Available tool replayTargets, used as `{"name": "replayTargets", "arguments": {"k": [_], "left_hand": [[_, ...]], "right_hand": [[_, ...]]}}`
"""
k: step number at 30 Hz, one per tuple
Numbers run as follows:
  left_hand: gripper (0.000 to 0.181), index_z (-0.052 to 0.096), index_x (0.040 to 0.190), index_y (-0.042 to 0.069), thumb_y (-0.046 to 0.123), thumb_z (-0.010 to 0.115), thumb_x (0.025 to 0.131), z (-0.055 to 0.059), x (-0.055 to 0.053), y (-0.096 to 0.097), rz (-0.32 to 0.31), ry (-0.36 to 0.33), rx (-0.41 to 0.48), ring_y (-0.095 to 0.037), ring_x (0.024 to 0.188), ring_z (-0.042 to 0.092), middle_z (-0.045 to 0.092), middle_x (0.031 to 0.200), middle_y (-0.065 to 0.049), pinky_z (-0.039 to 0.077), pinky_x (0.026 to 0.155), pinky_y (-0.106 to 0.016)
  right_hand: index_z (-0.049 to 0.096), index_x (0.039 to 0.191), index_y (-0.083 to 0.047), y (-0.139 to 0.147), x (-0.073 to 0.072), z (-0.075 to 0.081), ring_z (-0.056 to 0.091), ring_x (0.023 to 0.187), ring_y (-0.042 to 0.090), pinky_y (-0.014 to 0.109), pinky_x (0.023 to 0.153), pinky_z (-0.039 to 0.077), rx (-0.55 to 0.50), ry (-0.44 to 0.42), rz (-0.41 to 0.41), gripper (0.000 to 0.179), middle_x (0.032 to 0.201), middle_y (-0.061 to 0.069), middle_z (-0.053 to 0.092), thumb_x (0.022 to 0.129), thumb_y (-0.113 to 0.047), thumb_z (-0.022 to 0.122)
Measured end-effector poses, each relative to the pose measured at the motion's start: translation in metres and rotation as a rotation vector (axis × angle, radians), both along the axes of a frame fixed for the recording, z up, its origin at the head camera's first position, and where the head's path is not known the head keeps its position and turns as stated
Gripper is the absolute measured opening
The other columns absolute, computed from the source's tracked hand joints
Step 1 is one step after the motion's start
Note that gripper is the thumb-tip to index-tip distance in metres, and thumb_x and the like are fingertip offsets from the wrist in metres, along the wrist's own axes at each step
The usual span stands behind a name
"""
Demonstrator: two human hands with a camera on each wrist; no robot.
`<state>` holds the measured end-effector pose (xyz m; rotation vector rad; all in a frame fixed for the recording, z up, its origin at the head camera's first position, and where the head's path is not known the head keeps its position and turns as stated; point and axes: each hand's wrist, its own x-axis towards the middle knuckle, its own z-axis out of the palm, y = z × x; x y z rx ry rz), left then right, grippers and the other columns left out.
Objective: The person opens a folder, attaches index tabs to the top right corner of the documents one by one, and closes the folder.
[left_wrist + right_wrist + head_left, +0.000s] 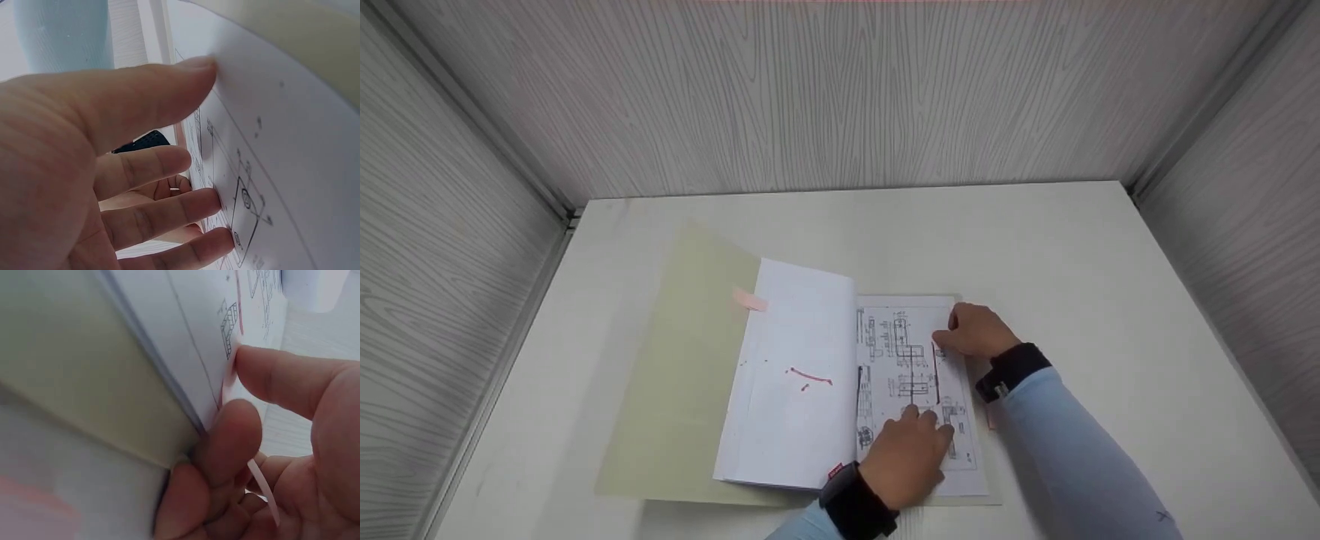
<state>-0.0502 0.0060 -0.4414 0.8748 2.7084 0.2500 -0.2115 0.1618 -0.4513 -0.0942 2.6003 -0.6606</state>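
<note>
An open document folder [679, 420] with a pale green cover lies on the table. Its left white page [802, 420] bears red marks. On the right is a page of technical drawings [922, 322] with a red line. My right hand [979, 330] is at that page's right edge, holding a pink sticky tab [263, 486] between thumb and curled fingers; part of the tab lies against the paper under the thumb. My left hand [906, 459] rests on the lower part of the drawing page, fingers spread and fairly straight in the left wrist view.
Another pink tab [750, 301] sticks out from the left page's edge over the cover. A small pinkish piece [990, 420] shows beside the folder near the right forearm. Wood-grain panels [840, 97] enclose the white table [1035, 240] at the back and both sides.
</note>
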Motion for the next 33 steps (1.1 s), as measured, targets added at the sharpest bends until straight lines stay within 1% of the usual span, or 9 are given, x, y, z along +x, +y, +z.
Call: {"name": "replayTargets", "arguments": {"k": [5,11,13,18,23,26,28,31,33], "left_hand": [[0.050,0.064,0.123,0.018,0.038,0.077,0.079,0.001,0.000,0.001,0.002,-0.007,-0.013,-0.019,0.092,0.056,0.063,0.108,-0.003,0.054,0.071,-0.037],[0.048,0.065,0.122,0.019,0.037,0.077,0.079,-0.001,0.002,0.001,0.002,0.001,-0.008,-0.018,0.092,0.056,0.063,0.108,-0.002,0.054,0.071,-0.036],[0.047,0.065,0.121,0.019,0.037,0.077,0.079,-0.001,0.002,0.000,-0.001,0.011,-0.006,-0.019,0.092,0.056,0.064,0.108,-0.002,0.054,0.071,-0.036],[0.049,0.064,0.123,0.019,0.038,0.077,0.080,-0.002,0.003,0.000,-0.009,0.019,0.001,-0.019,0.094,0.056,0.063,0.110,-0.002,0.054,0.072,-0.036],[0.049,0.063,0.124,0.018,0.038,0.076,0.081,-0.002,0.004,-0.002,-0.014,0.025,0.003,-0.020,0.095,0.056,0.063,0.110,-0.003,0.054,0.073,-0.036],[0.049,0.062,0.124,0.018,0.037,0.076,0.080,-0.002,0.004,-0.002,-0.008,0.028,0.014,-0.020,0.095,0.056,0.062,0.111,-0.003,0.053,0.073,-0.036],[0.050,0.062,0.124,0.018,0.037,0.076,0.080,-0.002,0.004,-0.003,-0.007,0.030,0.019,-0.020,0.095,0.055,0.062,0.111,-0.003,0.053,0.073,-0.036],[0.049,0.062,0.123,0.018,0.037,0.077,0.080,-0.001,0.003,-0.002,-0.002,0.038,0.021,-0.019,0.093,0.055,0.063,0.109,-0.003,0.053,0.071,-0.035],[0.048,0.063,0.122,0.017,0.036,0.077,0.080,-0.002,0.004,-0.001,0.000,0.041,0.021,-0.018,0.092,0.054,0.063,0.108,-0.002,0.052,0.070,-0.035]], "right_hand": [[0.057,0.097,-0.004,0.000,-0.001,-0.001,0.057,0.066,0.022,0.030,0.054,0.044,0.027,-0.012,-0.008,0.026,0.083,0.010,0.060,0.089,-0.028,0.060],[0.057,0.093,-0.005,0.001,0.000,-0.002,0.057,0.065,0.023,0.030,0.054,0.044,0.013,-0.017,-0.011,0.028,0.081,0.010,0.060,0.087,-0.032,0.063],[0.056,0.093,-0.004,0.002,0.000,-0.002,0.056,0.067,0.023,0.031,0.055,0.044,0.015,-0.010,0.006,0.032,0.081,0.010,0.059,0.085,-0.034,0.066],[0.056,0.098,-0.004,0.005,0.000,-0.003,0.054,0.073,0.024,0.031,0.060,0.042,0.041,-0.012,0.063,0.041,0.086,0.010,0.059,0.082,-0.038,0.071],[0.056,0.101,-0.004,0.006,-0.001,-0.003,0.056,0.075,0.025,0.032,0.061,0.044,0.034,-0.028,0.054,0.040,0.089,0.011,0.059,0.083,-0.037,0.069],[0.056,0.103,-0.003,0.007,-0.002,-0.002,0.056,0.077,0.025,0.032,0.063,0.044,0.024,-0.037,0.054,0.037,0.090,0.011,0.059,0.084,-0.033,0.068],[0.056,0.105,-0.004,0.009,-0.003,-0.003,0.056,0.077,0.024,0.032,0.064,0.045,-0.001,-0.041,0.052,0.033,0.092,0.010,0.059,0.086,-0.028,0.067],[0.056,0.107,-0.003,0.015,-0.005,-0.003,0.057,0.078,0.023,0.031,0.064,0.047,-0.080,-0.059,0.017,0.027,0.094,0.012,0.058,0.086,-0.017,0.066],[0.057,0.107,-0.001,0.021,-0.002,0.000,0.057,0.078,0.024,0.031,0.064,0.047,-0.093,-0.035,-0.007,0.026,0.096,0.013,0.058,0.086,-0.013,0.065]]}}
